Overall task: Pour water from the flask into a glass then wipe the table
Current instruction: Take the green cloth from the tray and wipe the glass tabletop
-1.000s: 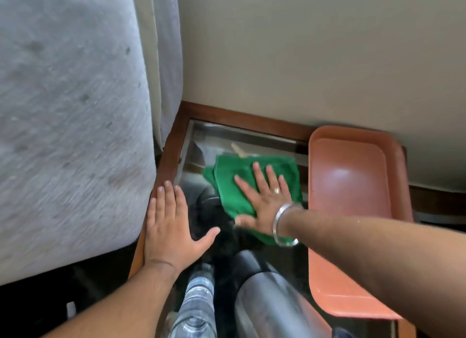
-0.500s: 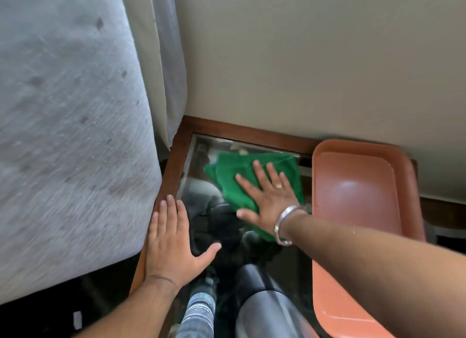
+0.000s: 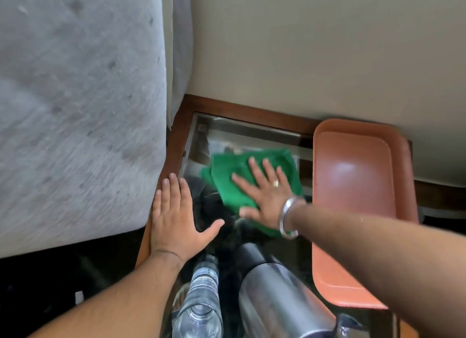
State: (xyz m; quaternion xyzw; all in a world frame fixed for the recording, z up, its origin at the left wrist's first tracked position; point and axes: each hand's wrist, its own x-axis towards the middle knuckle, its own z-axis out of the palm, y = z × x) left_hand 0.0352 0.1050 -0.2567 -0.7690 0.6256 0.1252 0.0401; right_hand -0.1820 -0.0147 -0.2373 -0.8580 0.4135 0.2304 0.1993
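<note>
Nearest me stand the glass (image 3: 199, 310) and the steel flask (image 3: 280, 294), so I judge the pouring done and the wiping in hand. My left hand (image 3: 176, 219) lies flat and spread on the table (image 3: 176, 138) edge. Farther on, my right hand (image 3: 264, 194) presses the green cloth (image 3: 227, 171), fingers wide, grasping nothing. Next, I should sweep the bare far-left glass.
</note>
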